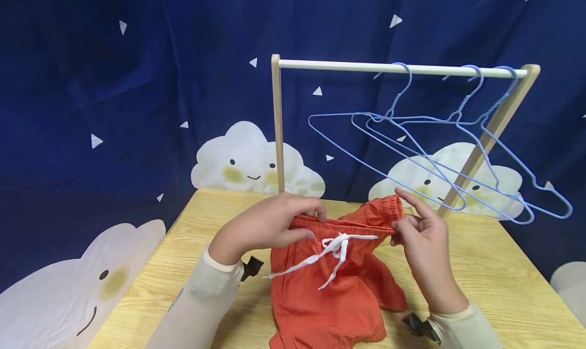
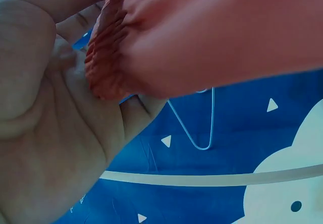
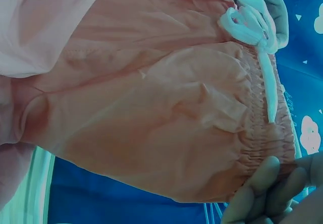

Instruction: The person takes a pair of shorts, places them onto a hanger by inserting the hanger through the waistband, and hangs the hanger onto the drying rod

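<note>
A pair of orange-red shorts (image 1: 327, 298) with a gathered elastic waistband is held up over the table by both hands. A white drawstring (image 1: 336, 244), tied in a bow, hangs at the front. My left hand (image 1: 270, 224) pinches the left end of the waistband between thumb and fingers. At the other end, my right hand (image 1: 426, 252) pinches the waistband, its index finger extended upward by the gathered fabric. Close up in the left wrist view, the gathered edge (image 2: 108, 52) lies against the left hand. The right wrist view shows the right fingers (image 3: 265, 178) on the waistband corner.
Behind the shorts stands a clothes rack with a white rail (image 1: 329, 64) and wooden posts (image 1: 278, 125). Three blue wire hangers (image 1: 341, 148) hang toward its right side. The wooden table (image 1: 485, 288) backs onto a dark blue curtain (image 1: 105, 59) printed with clouds.
</note>
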`<state>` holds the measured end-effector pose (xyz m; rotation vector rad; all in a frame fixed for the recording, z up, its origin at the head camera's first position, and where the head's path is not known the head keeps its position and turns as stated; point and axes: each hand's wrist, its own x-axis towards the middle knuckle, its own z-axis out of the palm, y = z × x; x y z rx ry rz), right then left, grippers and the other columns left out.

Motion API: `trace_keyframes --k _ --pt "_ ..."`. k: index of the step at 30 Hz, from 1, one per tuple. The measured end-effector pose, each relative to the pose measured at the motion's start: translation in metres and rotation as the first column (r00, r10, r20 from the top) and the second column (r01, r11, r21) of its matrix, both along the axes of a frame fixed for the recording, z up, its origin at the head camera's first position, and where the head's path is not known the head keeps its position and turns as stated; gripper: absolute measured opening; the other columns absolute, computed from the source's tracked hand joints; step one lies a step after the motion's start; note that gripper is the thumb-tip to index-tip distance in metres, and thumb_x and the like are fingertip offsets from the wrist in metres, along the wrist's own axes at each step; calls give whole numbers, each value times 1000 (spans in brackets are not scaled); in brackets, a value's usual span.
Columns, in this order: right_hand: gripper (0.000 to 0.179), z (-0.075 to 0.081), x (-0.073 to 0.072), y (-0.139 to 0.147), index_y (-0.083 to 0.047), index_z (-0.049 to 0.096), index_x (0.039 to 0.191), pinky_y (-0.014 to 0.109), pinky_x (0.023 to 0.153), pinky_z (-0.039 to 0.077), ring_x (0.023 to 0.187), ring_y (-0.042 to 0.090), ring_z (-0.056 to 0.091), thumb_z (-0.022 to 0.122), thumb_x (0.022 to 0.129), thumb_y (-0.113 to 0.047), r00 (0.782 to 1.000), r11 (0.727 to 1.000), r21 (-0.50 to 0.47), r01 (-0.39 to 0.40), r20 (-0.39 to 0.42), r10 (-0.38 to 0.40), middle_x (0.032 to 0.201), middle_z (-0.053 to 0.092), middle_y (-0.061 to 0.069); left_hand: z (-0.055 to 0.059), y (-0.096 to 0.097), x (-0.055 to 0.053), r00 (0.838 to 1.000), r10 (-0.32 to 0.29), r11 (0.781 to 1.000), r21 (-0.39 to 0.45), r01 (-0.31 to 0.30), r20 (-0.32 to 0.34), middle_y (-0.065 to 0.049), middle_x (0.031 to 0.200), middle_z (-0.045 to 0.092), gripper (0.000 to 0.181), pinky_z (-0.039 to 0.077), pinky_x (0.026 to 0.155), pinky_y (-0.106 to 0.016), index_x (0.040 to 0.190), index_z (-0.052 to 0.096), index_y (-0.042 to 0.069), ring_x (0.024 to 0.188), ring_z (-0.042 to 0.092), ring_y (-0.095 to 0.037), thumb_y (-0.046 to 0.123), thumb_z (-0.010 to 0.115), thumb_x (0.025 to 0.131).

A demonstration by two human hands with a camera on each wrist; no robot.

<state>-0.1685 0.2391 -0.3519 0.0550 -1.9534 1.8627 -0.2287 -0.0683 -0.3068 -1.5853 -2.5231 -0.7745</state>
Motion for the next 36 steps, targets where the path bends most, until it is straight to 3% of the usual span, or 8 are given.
trace_keyframes --k 9,14,17,21,23,25,32,36 --pt "61 3 1 3 -13 63 151 23 56 58 55 15 61 50 97 12 1000 1000 -15 14 8 -14 70 71 5 0 -4 -3 999 23 999 33 -22 -42 9 94 67 20 57 82 -26 100 69 18 87 63 -8 2 80 94" --pt "64 4 2 5 -15 60 155 24 56 58 54 16 62 49 98 11 999 999 -26 40 31 -39 71 72 5 -1 -6 -5 991 111 993 39 -108 -69 9 88 66 19 56 76 -26 93 71 18 81 61 -9 1 77 93" --pt "66 4 2 7 -17 60 155 24 55 58 52 17 61 48 97 12 998 998 -39 51 36 -49 71 73 5 1 -7 -1 960 238 971 37 -235 -150 12 85 66 14 54 69 -27 93 73 22 75 59 -8 11 81 95" --pt "66 4 1 7 -16 61 154 24 55 58 50 17 60 45 97 12 998 997 -43 57 25 -56 71 73 6 5 -8 4 871 418 907 78 -413 -257 14 78 65 11 49 61 -32 92 74 26 68 57 -8 25 84 97" --pt "65 3 0 7 -16 63 153 24 54 58 50 17 61 44 97 12 999 998 -43 51 19 -50 72 74 6 7 -8 6 850 457 889 105 -445 -262 13 75 65 11 48 59 -32 91 74 25 66 56 -9 26 83 97" --pt "63 2 0 7 -15 64 151 24 54 58 50 17 61 44 97 11 999 998 -44 44 12 -43 75 75 6 8 -8 7 852 461 887 128 -443 -249 11 75 64 11 48 59 -31 91 74 24 66 56 -10 23 82 98" --pt "59 0 -2 4 -9 70 143 24 51 56 50 16 62 43 95 14 999 998 -57 36 -3 -36 78 77 6 7 -7 8 898 410 898 243 -366 -162 11 73 61 14 49 57 -28 85 73 21 62 54 -7 19 77 99" --pt "48 -1 -3 2 -3 71 130 24 50 55 52 14 62 45 94 16 1000 998 -63 13 10 -13 78 77 5 8 -6 10 897 423 876 312 -369 -128 10 69 61 22 47 55 -29 79 72 21 59 52 -7 24 75 101"
